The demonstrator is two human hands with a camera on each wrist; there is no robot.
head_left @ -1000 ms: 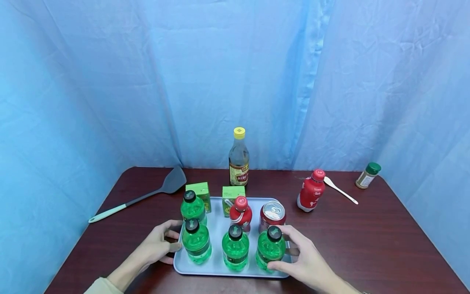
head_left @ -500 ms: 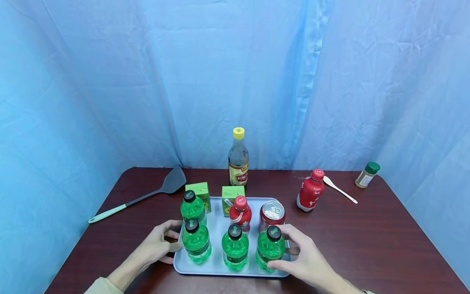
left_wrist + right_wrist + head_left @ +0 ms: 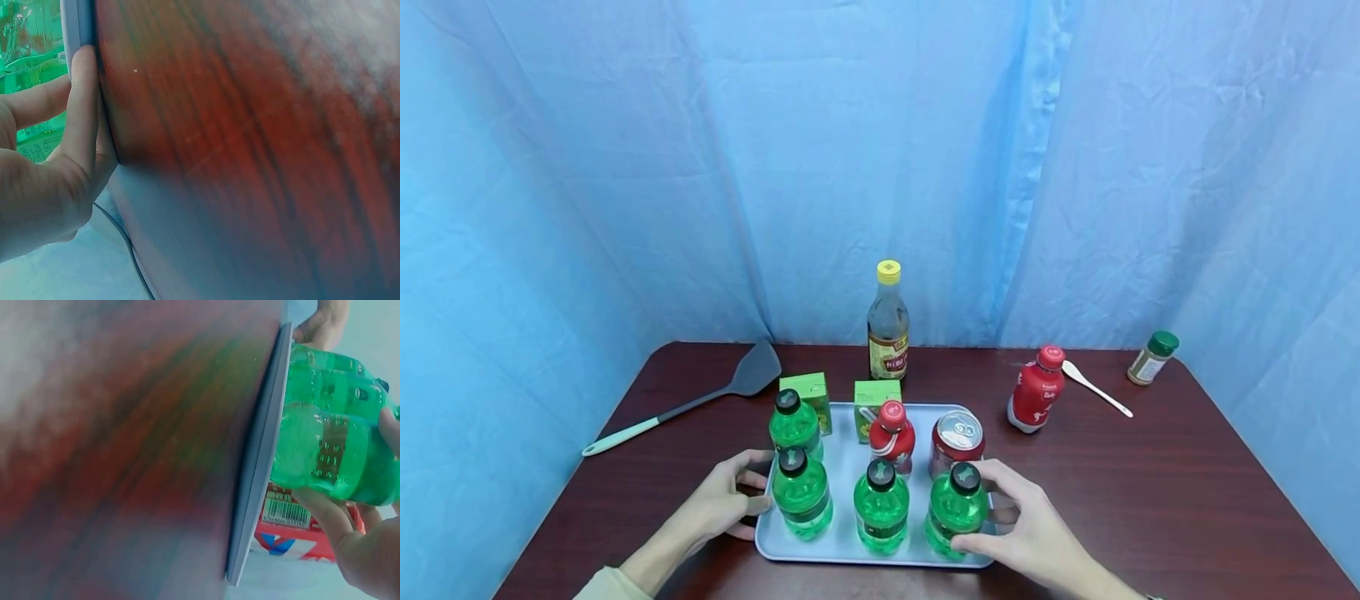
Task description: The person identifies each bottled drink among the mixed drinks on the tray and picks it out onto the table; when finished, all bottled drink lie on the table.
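At the near right corner of the blue tray (image 3: 844, 483), the right hand (image 3: 1028, 533) grips a green bottle (image 3: 955, 507), apparently positioning it, while the left hand (image 3: 726, 500), fingers relaxed, touches the left rim; releasing without tipping seems called for next.

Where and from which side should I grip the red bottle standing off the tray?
Probably by the body of the red bottle, below its cap, the right hand coming from the front right: the bottle stands upright, sides exposed, with bare tabletop there. That hand grips a green bottle and must release it first.
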